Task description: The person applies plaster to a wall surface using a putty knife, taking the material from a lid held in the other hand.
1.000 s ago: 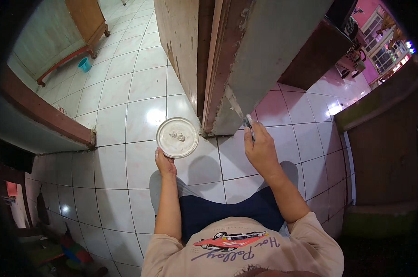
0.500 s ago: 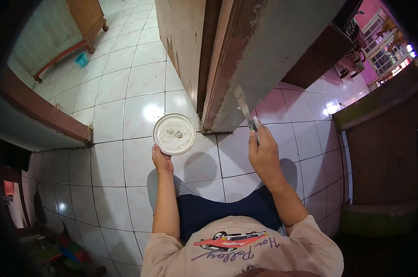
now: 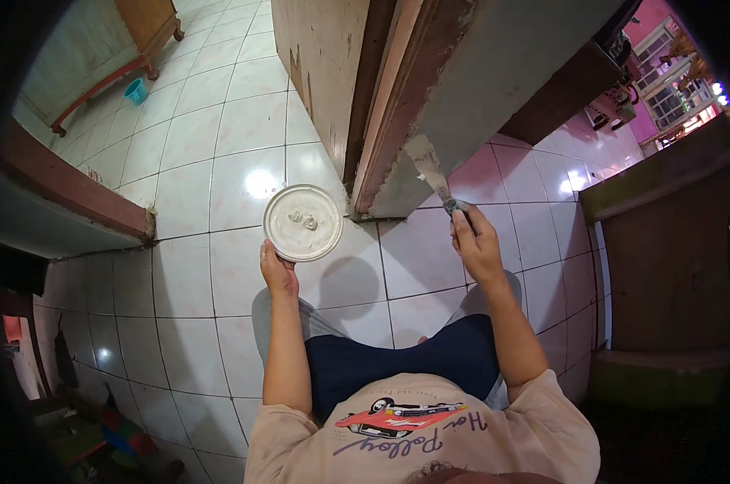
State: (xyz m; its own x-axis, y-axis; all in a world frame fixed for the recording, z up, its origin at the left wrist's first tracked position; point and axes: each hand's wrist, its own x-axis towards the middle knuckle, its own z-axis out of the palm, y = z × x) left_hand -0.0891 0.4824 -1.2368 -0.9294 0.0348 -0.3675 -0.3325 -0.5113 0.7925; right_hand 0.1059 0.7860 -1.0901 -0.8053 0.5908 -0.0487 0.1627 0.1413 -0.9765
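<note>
My left hand (image 3: 280,272) holds a round whitish lid (image 3: 304,242) by its near edge, level above the floor. Small lumps of putty (image 3: 304,219) lie near the lid's middle. In my right hand (image 3: 477,247) is a putty knife (image 3: 434,179), gripped by its dark handle. Its smeared blade is against or very close to the grey wall (image 3: 470,113), beside the wooden door frame (image 3: 407,97); exact contact cannot be told. Rough whitish filler runs along the joint between frame and wall.
A wooden door panel (image 3: 321,64) stands left of the frame. White floor tiles (image 3: 183,278) spread around my legs. At the far left are a cabinet (image 3: 91,60) and a turquoise bucket (image 3: 136,92). Brown furniture (image 3: 663,266) stands close on my right.
My right hand has moved slightly right and nearer to me, and the putty knife's blade now shows its broad face. The lid has shifted a little up and left.
</note>
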